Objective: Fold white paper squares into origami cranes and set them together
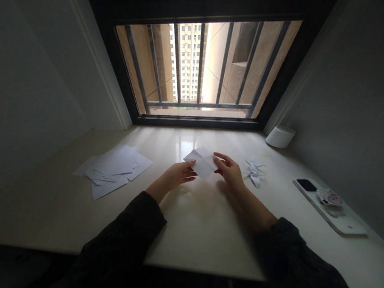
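Bare left hand [178, 174]: pinching creased white paper square [205, 165] at left
Bare right hand [229, 170]: pinching its right side
Tear risk: uneven pulling

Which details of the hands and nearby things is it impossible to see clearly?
All in the head view:
Underside of the held paper, between left hand and right hand: hidden by its upper face.
Sheet count in the paper pile: upper sheets cover lower ones.
Screen of the phone: turned down, hidden by its back.
Folds of the small paper pieces: too small and blurred.
Dark sleeves, upper parts: cut off by bottom edge.
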{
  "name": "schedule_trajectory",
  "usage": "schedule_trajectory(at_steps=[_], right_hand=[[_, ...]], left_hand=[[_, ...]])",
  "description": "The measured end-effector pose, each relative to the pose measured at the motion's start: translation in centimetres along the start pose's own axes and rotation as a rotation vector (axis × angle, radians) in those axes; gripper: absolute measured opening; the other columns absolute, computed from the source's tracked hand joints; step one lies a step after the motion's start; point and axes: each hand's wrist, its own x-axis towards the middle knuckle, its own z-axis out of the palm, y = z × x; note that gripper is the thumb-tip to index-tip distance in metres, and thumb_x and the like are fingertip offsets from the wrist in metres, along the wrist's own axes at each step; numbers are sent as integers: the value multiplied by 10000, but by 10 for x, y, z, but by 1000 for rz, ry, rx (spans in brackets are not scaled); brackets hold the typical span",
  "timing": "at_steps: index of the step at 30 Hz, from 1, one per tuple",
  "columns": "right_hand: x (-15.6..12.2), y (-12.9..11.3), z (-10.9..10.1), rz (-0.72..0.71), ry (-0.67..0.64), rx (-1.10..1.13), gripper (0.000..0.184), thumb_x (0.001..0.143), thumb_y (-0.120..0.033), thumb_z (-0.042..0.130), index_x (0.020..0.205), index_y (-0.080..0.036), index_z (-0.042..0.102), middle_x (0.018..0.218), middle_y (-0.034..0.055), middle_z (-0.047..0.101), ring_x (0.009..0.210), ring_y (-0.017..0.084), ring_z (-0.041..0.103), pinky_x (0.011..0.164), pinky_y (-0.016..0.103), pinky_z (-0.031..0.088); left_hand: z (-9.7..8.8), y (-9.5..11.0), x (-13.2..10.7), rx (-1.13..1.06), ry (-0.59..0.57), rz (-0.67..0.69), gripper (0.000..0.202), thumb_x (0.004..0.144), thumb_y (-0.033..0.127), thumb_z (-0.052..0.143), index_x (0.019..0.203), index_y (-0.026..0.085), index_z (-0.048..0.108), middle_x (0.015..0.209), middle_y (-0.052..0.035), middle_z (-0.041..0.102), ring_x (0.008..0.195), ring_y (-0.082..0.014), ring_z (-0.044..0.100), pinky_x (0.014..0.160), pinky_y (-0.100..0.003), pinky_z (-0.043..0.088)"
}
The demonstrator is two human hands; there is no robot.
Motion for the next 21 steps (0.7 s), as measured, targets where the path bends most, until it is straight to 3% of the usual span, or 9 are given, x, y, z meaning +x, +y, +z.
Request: schedule_trajectory(at_steps=[8, 15, 21], right_hand=[[0, 1, 3, 23, -33, -27, 344, 604, -427, 766, 843, -182, 725, 649, -3, 637, 542, 95, 512, 496, 233, 444], [1, 5, 4, 30, -42, 27, 379, 609, -456, 757, 869, -184, 708, 662, -7, 634, 535, 103, 541, 484, 244, 470], [-7, -8, 11, 114, -97, 90, 466, 605, -414, 785, 1011, -222, 659, 690, -25, 618, 508, 94, 586, 532, 244, 517]], left_hand=[[-13, 2, 5, 103, 55, 83, 415, 619, 433, 769, 916, 168, 653, 930, -89, 681, 802, -173, 616, 719, -273, 446], [-16, 6, -1, 241, -37, 62, 397, 639, 396, 763, 972, 197, 679, 932, -81, 679, 824, -178, 619, 700, -265, 405], [-11, 3, 1, 63, 20, 100, 372, 664, 346, 757, 980, 175, 660, 874, -61, 661, 723, -127, 601, 674, -239, 431]])
